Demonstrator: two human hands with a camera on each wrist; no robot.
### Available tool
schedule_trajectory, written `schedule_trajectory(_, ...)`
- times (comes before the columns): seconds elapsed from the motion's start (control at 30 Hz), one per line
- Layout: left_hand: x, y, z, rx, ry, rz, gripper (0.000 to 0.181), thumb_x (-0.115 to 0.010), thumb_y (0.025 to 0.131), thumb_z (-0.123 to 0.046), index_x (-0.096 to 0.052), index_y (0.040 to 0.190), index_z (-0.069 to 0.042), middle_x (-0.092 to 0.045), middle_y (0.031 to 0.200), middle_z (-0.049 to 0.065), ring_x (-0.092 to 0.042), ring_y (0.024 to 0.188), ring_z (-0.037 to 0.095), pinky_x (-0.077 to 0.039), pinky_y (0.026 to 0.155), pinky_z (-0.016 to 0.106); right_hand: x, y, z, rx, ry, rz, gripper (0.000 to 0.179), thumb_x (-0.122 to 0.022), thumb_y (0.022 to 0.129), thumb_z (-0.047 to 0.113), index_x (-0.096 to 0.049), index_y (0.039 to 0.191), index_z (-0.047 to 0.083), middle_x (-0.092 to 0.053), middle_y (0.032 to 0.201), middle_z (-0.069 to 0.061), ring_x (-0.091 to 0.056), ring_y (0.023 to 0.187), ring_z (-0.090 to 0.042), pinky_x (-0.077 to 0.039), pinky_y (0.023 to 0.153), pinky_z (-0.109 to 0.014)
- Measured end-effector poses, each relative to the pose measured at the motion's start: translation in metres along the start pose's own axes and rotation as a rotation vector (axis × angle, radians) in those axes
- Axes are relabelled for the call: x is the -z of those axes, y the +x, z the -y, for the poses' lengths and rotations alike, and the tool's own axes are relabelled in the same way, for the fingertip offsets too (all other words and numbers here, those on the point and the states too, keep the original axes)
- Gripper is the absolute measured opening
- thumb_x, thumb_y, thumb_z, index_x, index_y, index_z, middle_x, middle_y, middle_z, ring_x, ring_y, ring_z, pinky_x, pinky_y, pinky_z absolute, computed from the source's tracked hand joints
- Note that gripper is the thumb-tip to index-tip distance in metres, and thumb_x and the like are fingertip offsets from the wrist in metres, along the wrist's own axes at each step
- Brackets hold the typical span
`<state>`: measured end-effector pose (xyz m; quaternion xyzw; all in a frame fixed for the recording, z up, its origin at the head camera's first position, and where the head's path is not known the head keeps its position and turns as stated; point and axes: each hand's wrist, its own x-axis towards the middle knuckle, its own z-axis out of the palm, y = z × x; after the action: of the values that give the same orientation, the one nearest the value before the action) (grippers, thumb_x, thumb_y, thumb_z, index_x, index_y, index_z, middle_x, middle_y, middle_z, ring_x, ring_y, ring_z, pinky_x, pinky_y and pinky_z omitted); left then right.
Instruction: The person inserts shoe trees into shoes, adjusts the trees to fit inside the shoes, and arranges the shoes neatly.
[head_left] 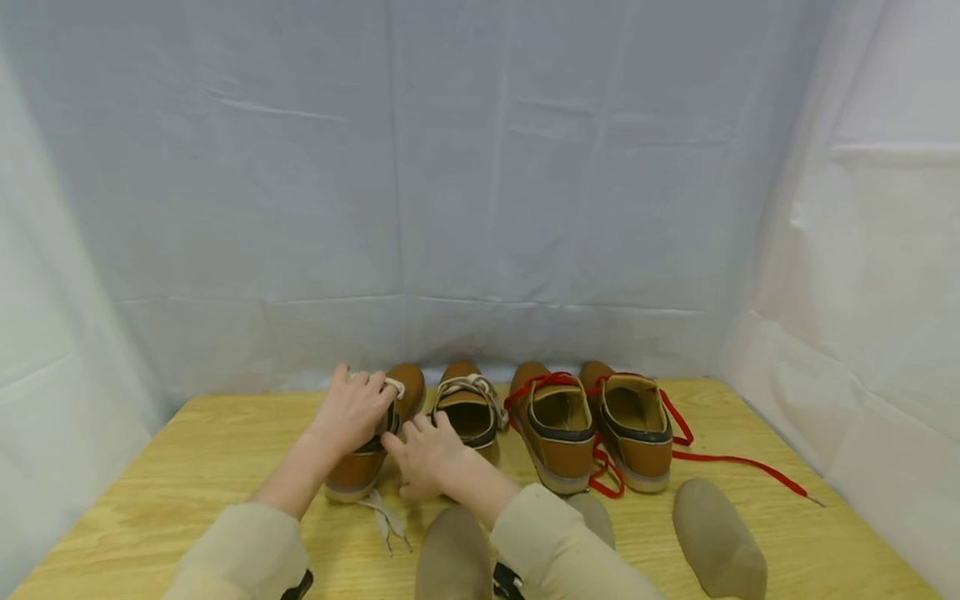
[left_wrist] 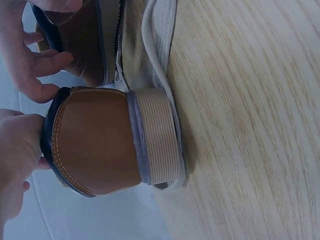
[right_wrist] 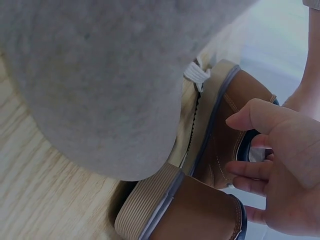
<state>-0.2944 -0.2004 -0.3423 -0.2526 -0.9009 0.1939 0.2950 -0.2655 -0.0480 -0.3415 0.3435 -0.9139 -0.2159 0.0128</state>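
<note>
A brown lace-up shoe (head_left: 352,477) with a dark collar and white lace stands leftmost, angled slightly right. My left hand (head_left: 356,414) grips its top at the opening, fingers bent over the tongue and lace; the fingertips are hidden. In the left wrist view, the shoe's heel (left_wrist: 97,140) faces the camera, with that hand (left_wrist: 17,150) at the collar. My right hand (head_left: 431,458) is at the shoe's right side, fingers spread. The right wrist view shows that hand (right_wrist: 295,165) with loosely bent fingers beside the shoe (right_wrist: 222,135).
A second white-laced shoe (head_left: 463,372) stands just right. Two red-laced brown shoes (head_left: 566,458) follow, one lace (head_left: 750,461) trailing across the wooden table (head_left: 225,442). Several taupe, felt-like rounded pieces (head_left: 453,550) lie nearer. White cloth (head_left: 480,208) hangs behind and at the sides.
</note>
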Motion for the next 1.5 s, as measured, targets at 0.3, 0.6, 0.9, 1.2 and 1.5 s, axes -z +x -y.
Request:
schedule_trajectory(0.3,0.001,0.001,-0.001,0.037,-0.004,0.009,0.030,-0.076,0.074,-0.019,-0.058,0.094,-0.005,-0.055,0.089,0.011,-0.059,0.082,0.030,-0.039,0.082,0.056,-0.001,-0.003,0.001,0.003,-0.019,0.005,0.075,-0.053,0.083,0.060,-0.021,0.146,0.035,-0.034,0.141,0.005,-0.029,0.131,-0.015,-0.028,0.102,-0.040)
schedule_trajectory(0.6,0.000,0.001,-0.001,0.059,0.003,-0.003,0.031,-0.077,0.073,-0.020,-0.056,0.091,-0.005,-0.055,0.086,0.011,-0.058,0.078,0.029,-0.040,0.080,0.055,-0.001,-0.003,0.002,0.004,-0.039,-0.017,0.073,-0.053,0.083,0.060,-0.024,0.145,0.034,-0.037,0.139,0.006,-0.031,0.129,-0.015,-0.028,0.103,-0.040)
schedule_trajectory(0.9,0.001,0.000,-0.006,0.089,-0.028,0.006,0.033,-0.078,0.071,-0.018,-0.051,0.084,-0.005,-0.050,0.080,0.010,-0.055,0.072,0.028,-0.040,0.072,0.051,-0.002,-0.004,0.002,0.022,0.016,-0.038,0.066,-0.055,0.084,0.056,-0.030,0.141,0.032,-0.041,0.133,0.005,-0.035,0.124,-0.016,-0.030,0.100,-0.039)
schedule_trajectory(1.2,0.004,-0.003,-0.003,0.088,-0.042,0.026,0.027,-0.075,0.077,-0.024,-0.059,0.087,-0.005,-0.055,0.083,0.010,-0.058,0.079,0.030,-0.043,0.072,0.050,-0.005,-0.003,0.002,0.027,0.030,-0.080,0.062,-0.052,0.086,0.055,-0.034,0.138,0.026,-0.041,0.132,0.001,-0.035,0.123,-0.018,-0.030,0.100,-0.039)
schedule_trajectory(1.5,0.011,-0.009,-0.003,0.142,-0.118,-0.018,0.030,-0.066,0.085,-0.029,-0.053,0.064,-0.010,-0.056,0.066,0.005,-0.056,0.066,0.025,-0.041,0.060,0.041,-0.003,-0.013,-0.011,0.041,0.065,-0.083,0.049,-0.050,0.089,0.052,-0.046,0.130,0.025,-0.042,0.130,-0.001,-0.035,0.121,-0.019,-0.030,0.098,-0.039)
